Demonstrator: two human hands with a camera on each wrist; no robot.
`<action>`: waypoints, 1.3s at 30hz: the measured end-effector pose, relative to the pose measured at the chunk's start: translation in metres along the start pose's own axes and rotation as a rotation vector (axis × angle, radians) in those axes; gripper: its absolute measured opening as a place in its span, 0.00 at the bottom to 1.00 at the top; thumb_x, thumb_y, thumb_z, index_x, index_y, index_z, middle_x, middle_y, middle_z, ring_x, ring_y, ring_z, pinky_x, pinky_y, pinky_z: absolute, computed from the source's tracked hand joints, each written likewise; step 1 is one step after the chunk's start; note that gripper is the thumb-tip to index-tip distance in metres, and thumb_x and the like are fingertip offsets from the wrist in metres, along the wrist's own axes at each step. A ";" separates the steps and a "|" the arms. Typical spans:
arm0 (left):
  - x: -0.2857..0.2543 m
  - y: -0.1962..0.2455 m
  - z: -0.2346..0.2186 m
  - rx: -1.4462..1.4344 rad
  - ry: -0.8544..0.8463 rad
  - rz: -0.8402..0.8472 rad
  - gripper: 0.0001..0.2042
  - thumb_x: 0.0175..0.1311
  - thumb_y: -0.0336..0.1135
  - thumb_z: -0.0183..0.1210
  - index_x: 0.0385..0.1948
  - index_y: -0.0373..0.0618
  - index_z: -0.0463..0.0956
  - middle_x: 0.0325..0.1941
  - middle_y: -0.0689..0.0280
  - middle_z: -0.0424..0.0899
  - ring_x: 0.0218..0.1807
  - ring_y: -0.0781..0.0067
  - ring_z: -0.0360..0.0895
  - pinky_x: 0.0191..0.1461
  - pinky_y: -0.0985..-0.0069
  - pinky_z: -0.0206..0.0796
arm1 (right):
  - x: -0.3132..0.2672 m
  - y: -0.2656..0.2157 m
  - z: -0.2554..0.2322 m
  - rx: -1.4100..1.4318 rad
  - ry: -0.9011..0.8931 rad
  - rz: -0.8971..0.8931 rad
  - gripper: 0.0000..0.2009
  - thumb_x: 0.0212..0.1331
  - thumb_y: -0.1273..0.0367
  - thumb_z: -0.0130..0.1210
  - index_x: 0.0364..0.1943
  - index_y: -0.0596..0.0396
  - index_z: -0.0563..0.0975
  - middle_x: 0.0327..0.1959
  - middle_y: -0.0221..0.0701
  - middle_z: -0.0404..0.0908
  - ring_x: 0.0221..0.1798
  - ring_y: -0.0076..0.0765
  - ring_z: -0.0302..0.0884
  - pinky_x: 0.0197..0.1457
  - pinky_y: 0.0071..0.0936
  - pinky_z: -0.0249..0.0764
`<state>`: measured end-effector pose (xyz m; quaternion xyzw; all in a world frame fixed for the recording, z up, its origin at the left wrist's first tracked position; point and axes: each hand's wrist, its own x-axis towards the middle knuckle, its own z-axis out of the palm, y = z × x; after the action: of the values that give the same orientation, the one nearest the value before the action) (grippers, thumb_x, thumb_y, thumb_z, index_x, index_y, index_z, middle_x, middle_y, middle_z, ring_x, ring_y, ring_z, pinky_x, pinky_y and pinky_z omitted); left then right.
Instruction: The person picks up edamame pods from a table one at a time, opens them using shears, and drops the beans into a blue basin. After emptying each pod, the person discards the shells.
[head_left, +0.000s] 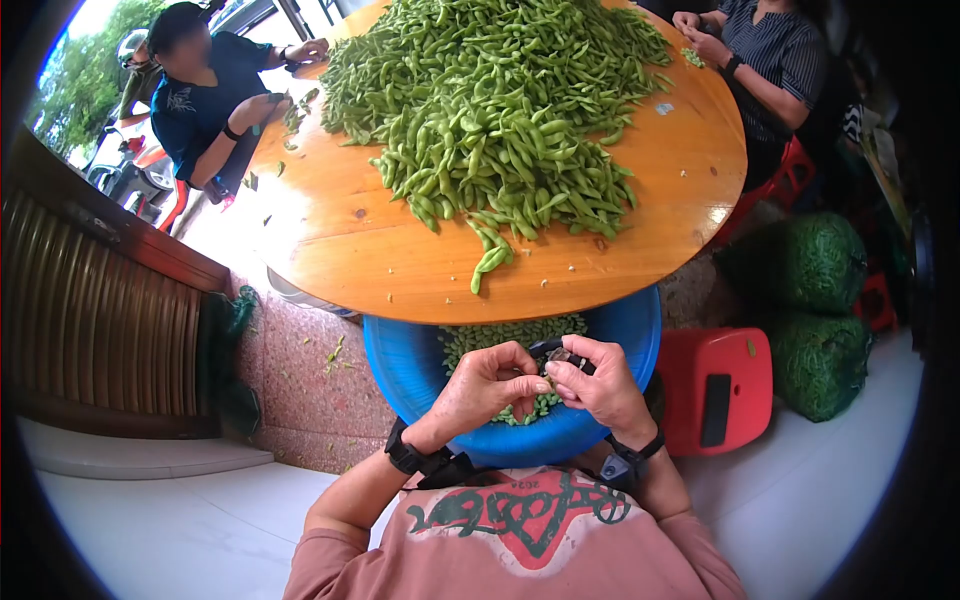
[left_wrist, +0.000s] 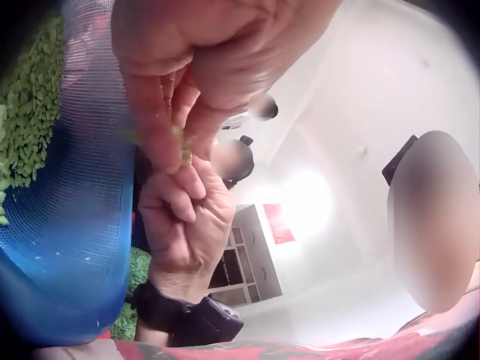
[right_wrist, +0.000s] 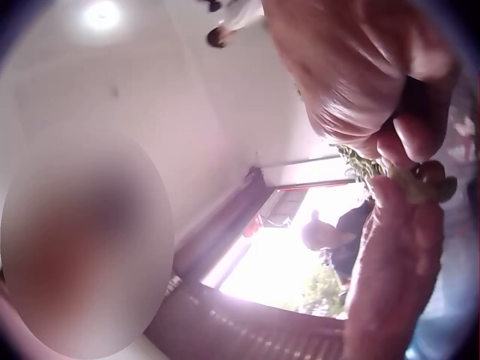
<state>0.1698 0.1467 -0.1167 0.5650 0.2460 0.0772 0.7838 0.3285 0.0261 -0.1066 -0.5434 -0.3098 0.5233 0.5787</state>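
Note:
Over the blue basin [head_left: 390,375], my left hand [head_left: 478,388] and right hand [head_left: 604,388] meet, fingertips together. Between them a small green pod [right_wrist: 420,187] is pinched in the right wrist view, largely hidden by the fingers. The left wrist view has my left hand [left_wrist: 217,52] above and my right hand [left_wrist: 187,225] below, both holding the pod [left_wrist: 182,142]. Shelled green beans [head_left: 480,338] lie in the basin beneath. A large heap of green pods [head_left: 490,110] covers much of the wooden table [head_left: 330,245] ahead.
Two people sit at the table, one at the left [head_left: 205,105] and one at the right [head_left: 775,60], hands near pods. A red stool [head_left: 745,370] stands right of the basin, beside stacked green net bags [head_left: 815,262]. A slatted wooden door [head_left: 100,310] is at the left.

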 end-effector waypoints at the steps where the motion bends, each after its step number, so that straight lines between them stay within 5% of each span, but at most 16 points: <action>1: 0.000 0.001 0.000 -0.020 -0.005 0.013 0.07 0.66 0.31 0.64 0.34 0.39 0.75 0.22 0.67 0.81 0.23 0.81 0.79 0.25 0.82 0.71 | 0.000 -0.002 0.001 0.246 -0.025 0.121 0.05 0.67 0.73 0.56 0.42 0.60 0.78 0.23 0.22 0.71 0.22 0.13 0.65 0.21 0.17 0.61; 8: -0.001 0.001 -0.001 -0.011 0.056 0.029 0.09 0.68 0.34 0.62 0.33 0.38 0.75 0.22 0.67 0.80 0.22 0.80 0.79 0.22 0.82 0.70 | 0.005 0.006 0.006 0.281 0.058 0.064 0.06 0.67 0.72 0.57 0.42 0.61 0.78 0.21 0.21 0.71 0.22 0.12 0.66 0.21 0.14 0.62; 10: -0.001 0.001 -0.002 -0.033 0.062 0.030 0.09 0.69 0.34 0.61 0.33 0.38 0.76 0.22 0.67 0.80 0.21 0.80 0.79 0.21 0.82 0.69 | 0.005 0.002 0.005 -0.042 0.064 -0.025 0.06 0.66 0.72 0.58 0.40 0.62 0.79 0.23 0.24 0.75 0.23 0.15 0.70 0.23 0.16 0.67; 14: -0.001 0.002 -0.002 0.003 0.037 0.020 0.09 0.69 0.34 0.61 0.32 0.38 0.76 0.21 0.68 0.79 0.21 0.81 0.78 0.21 0.82 0.68 | 0.001 -0.008 0.003 -0.153 0.033 -0.067 0.06 0.65 0.73 0.58 0.40 0.62 0.80 0.23 0.25 0.77 0.25 0.16 0.74 0.24 0.17 0.70; 19: -0.002 0.006 0.000 0.076 0.025 0.018 0.09 0.68 0.33 0.62 0.32 0.38 0.76 0.21 0.68 0.79 0.21 0.82 0.76 0.22 0.82 0.67 | 0.002 -0.001 -0.005 -0.462 0.006 -0.327 0.07 0.64 0.76 0.57 0.44 0.61 0.80 0.25 0.25 0.77 0.24 0.16 0.70 0.24 0.18 0.67; 20: -0.003 0.007 0.000 0.120 0.011 0.025 0.09 0.68 0.33 0.63 0.31 0.38 0.76 0.20 0.68 0.79 0.21 0.83 0.76 0.23 0.83 0.67 | 0.001 -0.004 -0.005 -0.462 0.006 -0.328 0.07 0.64 0.76 0.57 0.44 0.61 0.80 0.25 0.25 0.77 0.24 0.16 0.70 0.24 0.18 0.67; 22: -0.003 0.007 0.001 0.119 0.006 0.043 0.08 0.67 0.33 0.63 0.31 0.38 0.76 0.20 0.68 0.79 0.22 0.83 0.76 0.23 0.83 0.67 | -0.002 -0.010 -0.005 -0.103 -0.072 0.005 0.06 0.64 0.75 0.57 0.43 0.61 0.79 0.26 0.25 0.75 0.23 0.15 0.68 0.23 0.18 0.65; 26: -0.004 0.004 0.001 0.107 0.024 0.091 0.10 0.68 0.34 0.63 0.32 0.38 0.75 0.18 0.68 0.78 0.20 0.85 0.73 0.22 0.83 0.64 | 0.002 0.006 -0.004 0.275 -0.092 0.081 0.04 0.65 0.75 0.57 0.41 0.61 0.78 0.24 0.23 0.73 0.23 0.13 0.66 0.22 0.16 0.63; 28: -0.003 0.000 0.001 0.102 0.039 0.080 0.08 0.70 0.34 0.61 0.35 0.38 0.75 0.21 0.68 0.80 0.22 0.84 0.75 0.24 0.83 0.66 | 0.005 0.008 0.004 0.398 0.037 0.100 0.03 0.66 0.75 0.57 0.39 0.61 0.77 0.22 0.21 0.72 0.22 0.12 0.65 0.22 0.15 0.63; 35: -0.002 -0.007 0.004 -0.034 -0.041 -0.001 0.13 0.77 0.40 0.50 0.39 0.39 0.74 0.33 0.65 0.81 0.34 0.82 0.78 0.38 0.81 0.71 | 0.007 0.006 0.012 0.145 0.099 -0.058 0.02 0.66 0.75 0.56 0.38 0.60 0.76 0.22 0.21 0.72 0.22 0.12 0.66 0.21 0.14 0.62; 39: -0.002 -0.005 0.001 0.061 -0.096 0.019 0.11 0.78 0.38 0.47 0.41 0.39 0.73 0.31 0.69 0.76 0.33 0.84 0.72 0.37 0.83 0.67 | 0.007 0.002 0.014 0.027 0.122 -0.111 0.03 0.66 0.75 0.56 0.39 0.60 0.76 0.23 0.20 0.72 0.22 0.11 0.66 0.21 0.14 0.62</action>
<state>0.1676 0.1434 -0.1207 0.5940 0.2049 0.0501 0.7763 0.3168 0.0367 -0.1066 -0.5482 -0.2964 0.4605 0.6321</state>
